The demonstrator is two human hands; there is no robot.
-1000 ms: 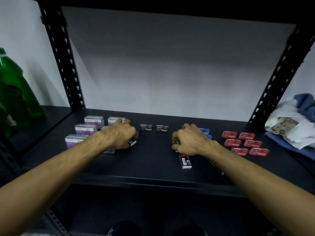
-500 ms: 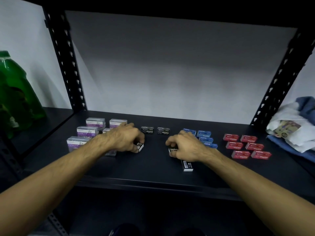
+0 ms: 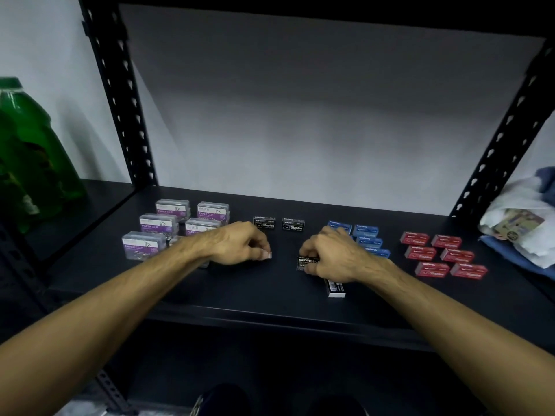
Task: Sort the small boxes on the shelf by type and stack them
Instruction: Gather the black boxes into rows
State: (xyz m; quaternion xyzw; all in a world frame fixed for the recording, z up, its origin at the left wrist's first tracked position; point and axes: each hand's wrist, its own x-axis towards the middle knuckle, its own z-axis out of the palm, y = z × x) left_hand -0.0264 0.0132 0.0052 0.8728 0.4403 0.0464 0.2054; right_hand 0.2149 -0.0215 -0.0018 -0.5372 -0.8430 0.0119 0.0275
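On the black shelf [image 3: 240, 298] lie groups of small boxes. Several clear purple paper-clip boxes [image 3: 158, 223] sit at the left. Two black staple boxes [image 3: 293, 224] stand side by side at the back middle. Blue staple boxes [image 3: 366, 232] lie right of centre, red staple boxes [image 3: 432, 254] further right. My left hand [image 3: 240, 243] is curled over a small box, mostly hidden, only a white end showing at the fingertips. My right hand [image 3: 333, 255] grips a black staple box [image 3: 306, 262] on the shelf. Another black box [image 3: 335, 288] lies below my right wrist.
A green plastic jug [image 3: 33, 157] stands on the neighbouring shelf at the left. White and blue cloth with a small packet [image 3: 522, 226] is heaped at the right. Perforated black uprights [image 3: 120, 94] frame the bay. The shelf's front edge runs under my forearms.
Both hands have slid toward the shelf's middle with their black boxes. The right hand has left the blue boxes, which now show.
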